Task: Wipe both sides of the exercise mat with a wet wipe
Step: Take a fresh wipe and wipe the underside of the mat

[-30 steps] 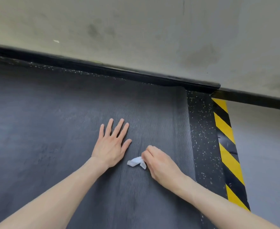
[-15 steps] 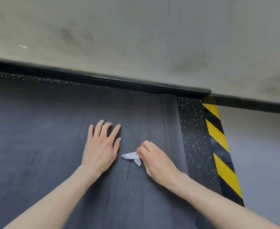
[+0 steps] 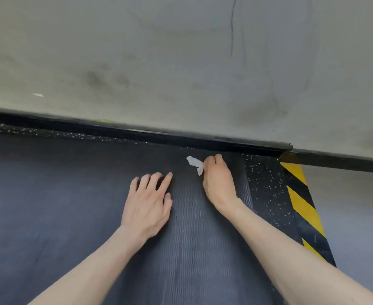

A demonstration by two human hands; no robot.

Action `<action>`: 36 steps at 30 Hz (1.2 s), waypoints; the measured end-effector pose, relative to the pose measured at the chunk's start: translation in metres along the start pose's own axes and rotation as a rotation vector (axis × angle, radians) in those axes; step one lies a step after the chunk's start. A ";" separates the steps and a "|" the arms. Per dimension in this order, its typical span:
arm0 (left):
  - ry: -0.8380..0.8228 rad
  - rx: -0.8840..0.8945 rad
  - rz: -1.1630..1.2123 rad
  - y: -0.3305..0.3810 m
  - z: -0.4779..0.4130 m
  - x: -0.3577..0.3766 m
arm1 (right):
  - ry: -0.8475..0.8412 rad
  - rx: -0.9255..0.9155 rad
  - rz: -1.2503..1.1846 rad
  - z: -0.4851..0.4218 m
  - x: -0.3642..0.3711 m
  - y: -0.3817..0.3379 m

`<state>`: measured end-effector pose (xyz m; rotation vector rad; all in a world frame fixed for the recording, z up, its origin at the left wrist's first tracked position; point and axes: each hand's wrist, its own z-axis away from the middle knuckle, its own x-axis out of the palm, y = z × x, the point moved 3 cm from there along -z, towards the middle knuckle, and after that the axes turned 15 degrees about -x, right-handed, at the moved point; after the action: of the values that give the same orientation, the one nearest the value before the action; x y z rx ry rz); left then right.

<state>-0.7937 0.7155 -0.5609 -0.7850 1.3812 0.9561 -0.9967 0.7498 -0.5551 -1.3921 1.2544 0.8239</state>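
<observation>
Exercise mat (image 3: 192, 249) lies flat on the speckled floor (image 3: 262, 183), its far edge near the black skirting (image 3: 181, 137). Right hand (image 3: 218, 183) pinches the wet wipe (image 3: 194, 162) there, grip narrow; left hand (image 3: 147, 205) presses the mat, grip wide. Such a small bunched wipe may skip strips or snag on ribbing. Open mat stretches left; floor borders its right edge

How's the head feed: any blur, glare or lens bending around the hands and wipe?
Head view: soft even light, no glare; mat ribbing crisp between left hand and right hand, washed out leftward; wet wipe slightly soft; black baseboard runs tilted.
</observation>
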 end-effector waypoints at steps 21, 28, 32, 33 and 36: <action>-0.029 -0.071 0.014 -0.005 -0.020 0.023 | 0.042 -0.128 -0.082 0.001 -0.011 0.033; -0.032 -0.074 0.001 -0.005 -0.020 0.023 | -0.159 -0.444 -0.134 0.034 -0.012 0.004; -0.035 -0.075 -0.008 -0.005 -0.020 0.022 | -0.002 -0.180 0.045 -0.009 -0.010 0.051; -0.034 -0.079 -0.010 -0.005 -0.019 0.021 | 0.018 -0.104 0.069 -0.015 -0.010 0.060; -0.029 -0.082 -0.011 -0.005 -0.019 0.021 | 0.022 -0.029 0.078 -0.015 -0.011 0.065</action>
<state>-0.7987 0.6979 -0.5831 -0.8361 1.3187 1.0170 -1.0644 0.7438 -0.5569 -1.3862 1.3246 0.8856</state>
